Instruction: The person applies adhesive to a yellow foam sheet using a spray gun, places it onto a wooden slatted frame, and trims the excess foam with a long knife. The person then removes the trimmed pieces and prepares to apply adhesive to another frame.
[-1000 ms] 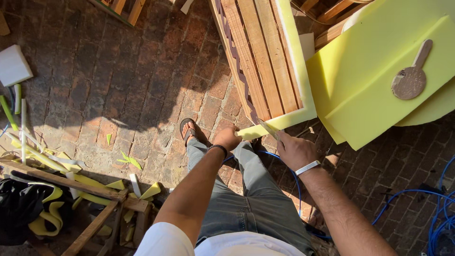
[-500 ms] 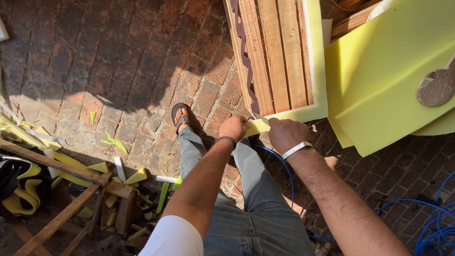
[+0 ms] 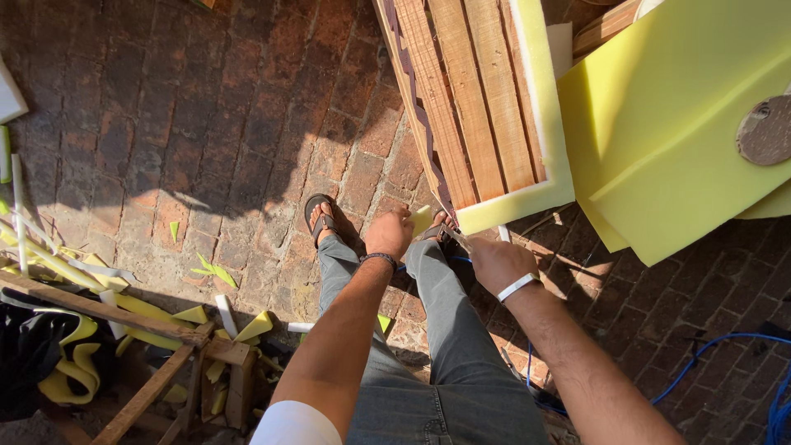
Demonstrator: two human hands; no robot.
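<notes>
Down low, left hand (image 3: pixel 390 233) fingers pinch the foam corner (image 3: pixel 422 219); right hand (image 3: pixel 497 262) fingers clench scissors (image 3: pixel 456 237) beside it.

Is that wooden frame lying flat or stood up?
Stood up, tilted: the frame rests its lower corner on the brick floor by the hands.

The slatted wooden frame (image 3: pixel 470 99) stands at 12 o'clock on the brick floor (image 3: pixel 206 107), with a foam strip (image 3: pixel 527 194) along its lower and right edges. Foam sheets (image 3: pixel 684 140) lie at 2 o'clock, a round disc (image 3: pixel 766 130) on top. The left hand (image 3: pixel 389 233) and right hand (image 3: pixel 497 262) meet at the frame's lower corner. Foam offcuts (image 3: pixel 124 297) and timber (image 3: pixel 107 309) lie at 8 o'clock; a hose (image 3: pixel 709 363) at 4 o'clock.
</notes>
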